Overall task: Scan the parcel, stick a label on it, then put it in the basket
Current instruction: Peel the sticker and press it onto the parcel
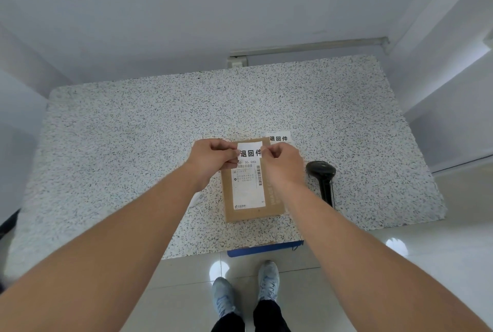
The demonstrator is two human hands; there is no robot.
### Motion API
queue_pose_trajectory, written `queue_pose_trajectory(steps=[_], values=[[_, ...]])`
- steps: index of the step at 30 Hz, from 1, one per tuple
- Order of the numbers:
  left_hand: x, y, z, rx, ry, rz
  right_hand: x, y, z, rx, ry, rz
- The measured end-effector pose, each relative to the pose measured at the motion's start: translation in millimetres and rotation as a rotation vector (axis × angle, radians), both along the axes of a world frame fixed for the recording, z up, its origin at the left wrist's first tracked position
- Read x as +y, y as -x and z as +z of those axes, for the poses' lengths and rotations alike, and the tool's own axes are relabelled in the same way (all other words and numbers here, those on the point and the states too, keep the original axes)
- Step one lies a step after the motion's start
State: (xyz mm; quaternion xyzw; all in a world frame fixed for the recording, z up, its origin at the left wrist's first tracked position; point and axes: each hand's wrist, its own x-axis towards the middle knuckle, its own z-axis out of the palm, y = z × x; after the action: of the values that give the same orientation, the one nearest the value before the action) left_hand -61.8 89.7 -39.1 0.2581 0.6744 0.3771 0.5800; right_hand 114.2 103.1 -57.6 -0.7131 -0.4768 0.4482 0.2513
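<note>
Both hands [249,156] pinching label [250,150] above parcel [250,192], scanner [322,176] right, spare label [278,138] behind

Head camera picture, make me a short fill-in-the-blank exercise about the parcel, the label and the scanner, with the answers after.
1. Both hands, the left hand and the right hand, hold a white ____ over the parcel.
2. The black scanner lies on the table to the ____ of the parcel.
3. The parcel is a flat box made of brown ____.
4. More labels lie just ____ the parcel's far edge.

Answers: label; right; cardboard; beyond
</note>
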Motion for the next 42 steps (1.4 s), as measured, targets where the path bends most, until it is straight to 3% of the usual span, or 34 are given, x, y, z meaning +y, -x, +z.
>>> queue_pose_trajectory(steps=[10,15,22,42], values=[[13,2,-19,0.021,0.032,0.103,22,4,-17,-0.017,-0.039,0.023],[18,1,-31,0.344,0.036,0.081,30,9,-30,-0.095,-0.103,0.089],[21,-2,-36,0.696,-0.022,-0.132,27,11,-48,-0.178,-0.141,0.146],[28,-5,-40,0.79,-0.038,-0.18,31,14,-45,-0.266,-0.129,0.178]])
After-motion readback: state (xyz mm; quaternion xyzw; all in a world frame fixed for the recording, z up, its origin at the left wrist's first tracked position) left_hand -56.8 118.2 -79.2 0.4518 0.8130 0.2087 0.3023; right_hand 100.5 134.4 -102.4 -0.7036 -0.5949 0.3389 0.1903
